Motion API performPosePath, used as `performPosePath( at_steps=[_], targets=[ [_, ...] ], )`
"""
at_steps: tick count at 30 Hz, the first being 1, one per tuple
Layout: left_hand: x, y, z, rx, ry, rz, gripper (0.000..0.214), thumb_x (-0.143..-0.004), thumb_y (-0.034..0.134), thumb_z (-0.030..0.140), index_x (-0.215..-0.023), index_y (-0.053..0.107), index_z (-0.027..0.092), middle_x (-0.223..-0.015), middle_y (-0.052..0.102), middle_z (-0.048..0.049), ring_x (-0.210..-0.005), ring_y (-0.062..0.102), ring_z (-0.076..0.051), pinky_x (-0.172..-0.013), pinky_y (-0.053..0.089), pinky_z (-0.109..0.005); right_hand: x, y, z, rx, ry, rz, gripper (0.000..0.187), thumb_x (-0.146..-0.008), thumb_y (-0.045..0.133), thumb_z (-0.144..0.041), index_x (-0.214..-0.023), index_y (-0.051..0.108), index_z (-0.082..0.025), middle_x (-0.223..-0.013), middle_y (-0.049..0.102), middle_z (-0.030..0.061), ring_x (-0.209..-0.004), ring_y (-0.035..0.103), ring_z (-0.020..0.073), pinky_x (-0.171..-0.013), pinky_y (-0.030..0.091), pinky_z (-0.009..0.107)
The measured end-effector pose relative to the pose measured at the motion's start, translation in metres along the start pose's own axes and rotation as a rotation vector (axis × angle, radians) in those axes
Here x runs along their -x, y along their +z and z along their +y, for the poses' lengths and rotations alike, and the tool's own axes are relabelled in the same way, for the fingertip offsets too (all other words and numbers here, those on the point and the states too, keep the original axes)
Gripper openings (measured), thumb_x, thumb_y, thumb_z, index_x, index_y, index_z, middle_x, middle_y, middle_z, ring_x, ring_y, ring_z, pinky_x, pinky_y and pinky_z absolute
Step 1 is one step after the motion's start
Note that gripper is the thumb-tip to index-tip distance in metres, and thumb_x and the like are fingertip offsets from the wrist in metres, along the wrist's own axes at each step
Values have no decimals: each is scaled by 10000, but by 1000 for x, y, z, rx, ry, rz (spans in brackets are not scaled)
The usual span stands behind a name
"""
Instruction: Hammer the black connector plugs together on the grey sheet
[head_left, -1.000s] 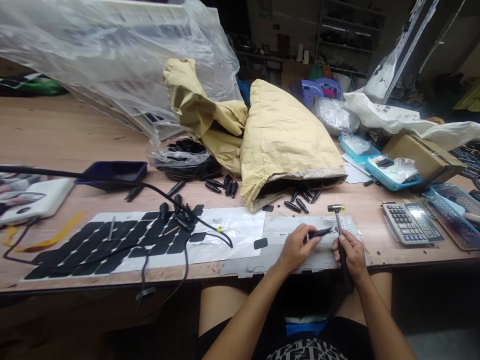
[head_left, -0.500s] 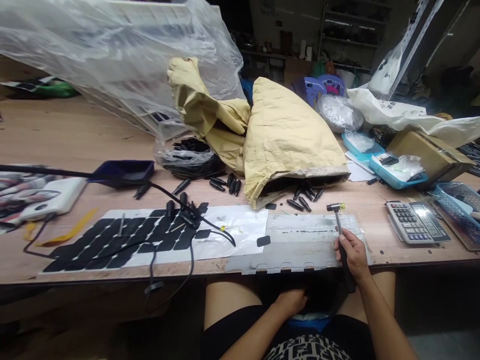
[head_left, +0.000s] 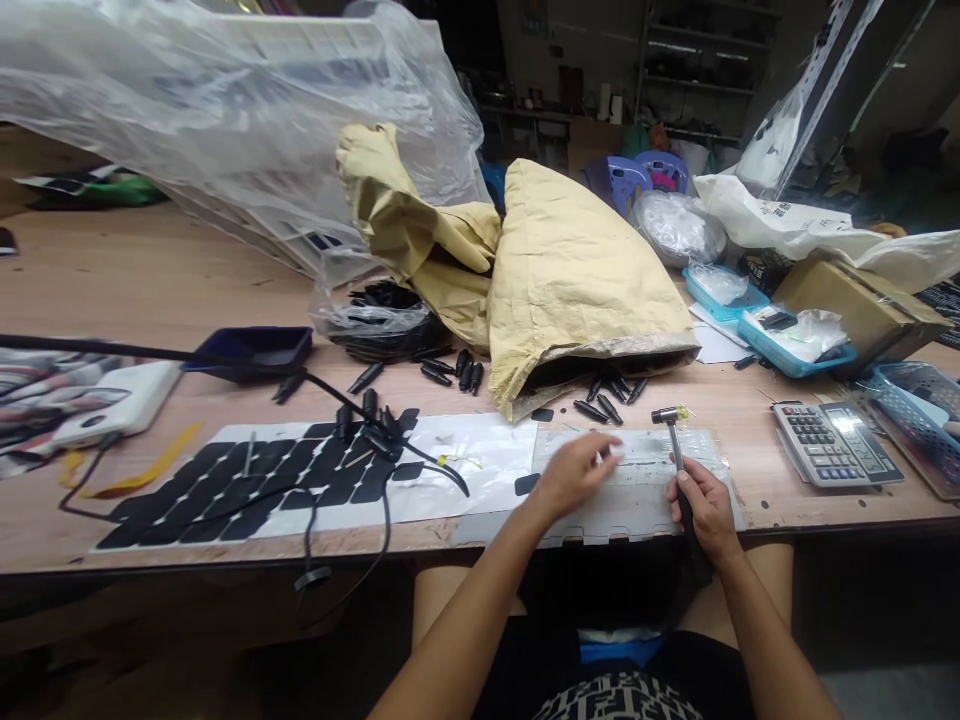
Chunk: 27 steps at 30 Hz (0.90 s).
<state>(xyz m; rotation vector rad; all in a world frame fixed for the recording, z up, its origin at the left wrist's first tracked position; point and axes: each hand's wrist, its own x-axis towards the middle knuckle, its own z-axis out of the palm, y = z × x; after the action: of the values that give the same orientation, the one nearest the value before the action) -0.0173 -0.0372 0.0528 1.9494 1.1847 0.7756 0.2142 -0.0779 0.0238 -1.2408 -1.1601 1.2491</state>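
My right hand [head_left: 703, 508] is closed around the dark handle of a small hammer [head_left: 677, 450], whose metal head with a yellowish tip points up and away from me. My left hand [head_left: 576, 473] hovers over the left part of a clear plastic mat [head_left: 637, 510], its fingers part-stretched and apart, with nothing seen in them. Beyond the mat, several black pointed plastic pieces [head_left: 609, 408] lie at the mouth of a large tan sack [head_left: 585, 270].
White sheets with black stickers [head_left: 307, 470] lie on the left under black cables [head_left: 382, 490] and more black pieces. A dark blue tray [head_left: 251, 350] stands behind them. On the right are a calculator [head_left: 836, 445], blue baskets [head_left: 799, 345] and a cardboard box [head_left: 862, 300].
My left hand has risen from below the table edge to above the mat, and its fingers have opened. My right hand with the hammer has stayed in place.
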Motion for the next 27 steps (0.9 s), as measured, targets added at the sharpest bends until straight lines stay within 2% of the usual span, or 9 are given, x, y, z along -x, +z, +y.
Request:
performPosePath(
  at_steps=[2, 3, 5, 8, 12, 18, 22, 27],
  targets=[
    [-29, -8, -19, -291, -100, 229, 252, -935, 507, 214, -1111, 685, 230, -1011, 629, -74, -987, 565, -230, -896, 455, -352, 0, 0, 0, -5, -7, 2, 427, -859, 629, -486, -1127, 613, -153, -656, 583, -35, -408, 481, 89, -391, 371, 225],
    [-40, -10, -28, -418, -140, 279, 263, -915, 529, 193, -1126, 680, 231, -1040, 603, -90, -1019, 540, -253, -908, 447, -377, 0, 0, 1, -11, -9, 1, 420, -860, 630, -483, -1119, 613, -153, -653, 583, -36, -404, 480, 87, -390, 369, 223],
    [-53, -11, -45, -599, -183, 291, 261, -874, 586, 189, -1114, 684, 224, -1075, 560, -113, -1053, 496, -290, -912, 433, -412, 0, 0, 0, -23, -10, 0, 410, -860, 633, -476, -1112, 612, -153, -646, 583, -39, -398, 477, 82, -390, 367, 219],
    [-54, -10, -58, -691, -181, 259, 183, -847, 643, 232, -1019, 706, 223, -1087, 544, -116, -1066, 462, -309, -912, 405, -429, 0, 0, 0, -28, -14, -2, 411, -865, 634, -464, -1130, 610, -151, -650, 584, -40, -399, 481, 75, -395, 372, 213],
    [-41, -3, -53, -584, -137, 213, 145, -852, 662, 273, -989, 698, 239, -1029, 595, -79, -1051, 467, -288, -901, 374, -418, 1, 0, 1, -28, -15, 1, 401, -869, 630, -456, -1131, 612, -152, -656, 586, -35, -404, 482, 76, -387, 365, 210],
    [-38, 28, -39, -330, -8, 83, 140, -844, 685, 260, -982, 702, 254, -959, 630, -35, -1015, 485, -245, -898, 364, -379, 0, 1, 1, -3, -33, -8, 396, -876, 616, -454, -1136, 619, -155, -656, 578, -36, -410, 479, 78, -396, 377, 214],
    [-41, 39, -41, -201, -30, 122, 211, -788, 747, 296, -990, 728, 237, -940, 636, -36, -1002, 497, -236, -916, 388, -364, 6, -1, -2, 57, -2, -20, 399, -887, 607, -451, -1157, 631, -159, -654, 574, -36, -417, 485, 84, -409, 389, 219],
    [-42, 39, -44, -178, -38, 146, 178, -781, 751, 310, -947, 750, 246, -917, 644, -29, -978, 504, -230, -902, 398, -363, 16, -5, -3, 186, 33, -95, 445, -902, 595, -461, -1223, 633, -156, -659, 573, -30, -433, 490, 97, -438, 410, 234]
  ],
)
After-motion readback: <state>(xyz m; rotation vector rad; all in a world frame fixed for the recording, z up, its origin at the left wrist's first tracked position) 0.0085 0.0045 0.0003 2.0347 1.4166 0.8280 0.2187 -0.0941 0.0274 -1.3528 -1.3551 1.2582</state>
